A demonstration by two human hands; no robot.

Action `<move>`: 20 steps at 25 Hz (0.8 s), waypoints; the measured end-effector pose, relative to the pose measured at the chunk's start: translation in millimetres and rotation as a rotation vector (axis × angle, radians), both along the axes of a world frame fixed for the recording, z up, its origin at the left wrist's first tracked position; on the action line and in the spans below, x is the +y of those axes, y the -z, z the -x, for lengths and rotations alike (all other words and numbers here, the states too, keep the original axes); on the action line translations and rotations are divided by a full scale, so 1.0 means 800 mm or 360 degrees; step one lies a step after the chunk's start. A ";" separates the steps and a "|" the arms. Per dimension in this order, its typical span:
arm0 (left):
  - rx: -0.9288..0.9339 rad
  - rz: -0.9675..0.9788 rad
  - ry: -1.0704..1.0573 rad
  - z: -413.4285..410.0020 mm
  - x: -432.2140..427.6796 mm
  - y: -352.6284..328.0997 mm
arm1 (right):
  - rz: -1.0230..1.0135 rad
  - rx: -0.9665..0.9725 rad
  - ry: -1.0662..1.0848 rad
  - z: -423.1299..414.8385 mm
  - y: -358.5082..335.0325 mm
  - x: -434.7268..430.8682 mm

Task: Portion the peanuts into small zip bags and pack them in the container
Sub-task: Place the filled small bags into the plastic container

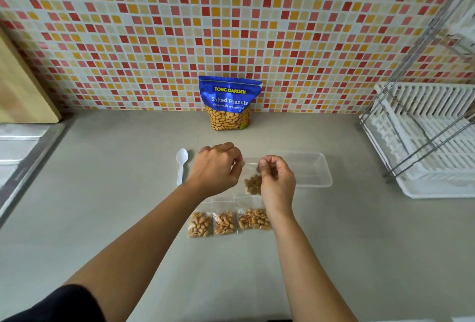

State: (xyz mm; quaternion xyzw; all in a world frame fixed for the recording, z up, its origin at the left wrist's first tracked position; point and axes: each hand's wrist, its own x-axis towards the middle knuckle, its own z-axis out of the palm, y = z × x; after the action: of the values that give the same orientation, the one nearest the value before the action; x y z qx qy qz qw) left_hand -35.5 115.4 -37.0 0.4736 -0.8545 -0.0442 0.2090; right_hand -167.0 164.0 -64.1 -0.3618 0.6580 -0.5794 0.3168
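My left hand [217,167] and my right hand [276,180] both pinch the top edge of a small clear zip bag [252,183] with peanuts in its bottom, held just above the counter. Three filled zip bags [227,221] lie in a row on the counter below my hands. A clear rectangular container [312,167] sits just right of my right hand. The blue Salted Peanuts pouch [229,102] stands upright against the tiled wall. A white plastic spoon [181,165] lies left of my left hand.
A white dish rack [424,136] with a metal frame fills the right side. A wooden board [18,90] leans at the far left, above a steel sink edge [23,165]. The grey counter [102,206] extends toward me.
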 end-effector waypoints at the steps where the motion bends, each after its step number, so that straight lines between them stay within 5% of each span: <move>1: -0.0023 0.0014 -0.0002 -0.004 -0.001 0.000 | -0.0002 0.0017 -0.0019 -0.001 -0.002 0.000; 6: 0.0020 -0.0095 -0.0068 -0.027 0.005 0.001 | -0.0062 -0.0100 -0.0068 -0.011 0.006 0.002; 11: 0.0974 -0.1462 -0.0122 -0.041 0.045 0.027 | -0.0236 -0.0787 -0.0135 -0.013 0.029 0.008; 13: 0.1146 -0.1678 -0.0252 -0.043 0.065 0.055 | -0.0318 -0.0853 -0.0118 -0.015 0.042 0.011; 17: 0.1020 -0.1596 -0.0548 -0.039 0.085 0.098 | -0.0542 0.0529 -0.0264 -0.008 0.087 0.024; 20: 0.0785 -0.1409 -0.0609 -0.029 0.089 0.114 | -0.0684 0.1021 -0.0262 -0.006 0.102 0.025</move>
State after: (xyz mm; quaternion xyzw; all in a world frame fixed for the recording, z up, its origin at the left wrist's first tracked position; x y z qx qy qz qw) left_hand -12.5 186.6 -128.3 0.6391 -0.5782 -0.4710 0.1882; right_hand -162.4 183.8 -145.4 -0.5015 0.7987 -0.2586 0.2091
